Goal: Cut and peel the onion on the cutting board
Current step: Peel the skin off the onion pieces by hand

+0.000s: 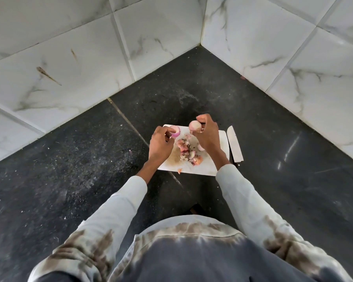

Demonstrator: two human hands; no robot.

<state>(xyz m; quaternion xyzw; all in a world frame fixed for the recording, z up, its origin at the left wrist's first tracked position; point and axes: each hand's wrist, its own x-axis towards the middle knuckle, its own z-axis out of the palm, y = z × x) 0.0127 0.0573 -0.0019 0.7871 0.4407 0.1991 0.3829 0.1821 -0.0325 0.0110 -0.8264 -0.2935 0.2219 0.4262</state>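
A white cutting board (216, 159) lies on the dark counter. My left hand (160, 143) pinches a purple onion half (175, 132) at the board's far left corner. My right hand (207, 135) grips a second, paler onion half (195, 125) just above the board's far edge. Between my hands a heap of onion peels and small pieces (189, 151) covers the middle of the board. A white-bladed knife (234, 146) rests on the counter along the board's right side, touched by neither hand.
The black stone counter (273, 139) runs into a corner of white marble-patterned wall tiles (69, 68) behind the board. One scrap of peel (179, 170) hangs over the board's near edge. My light sleeves reach in from below.
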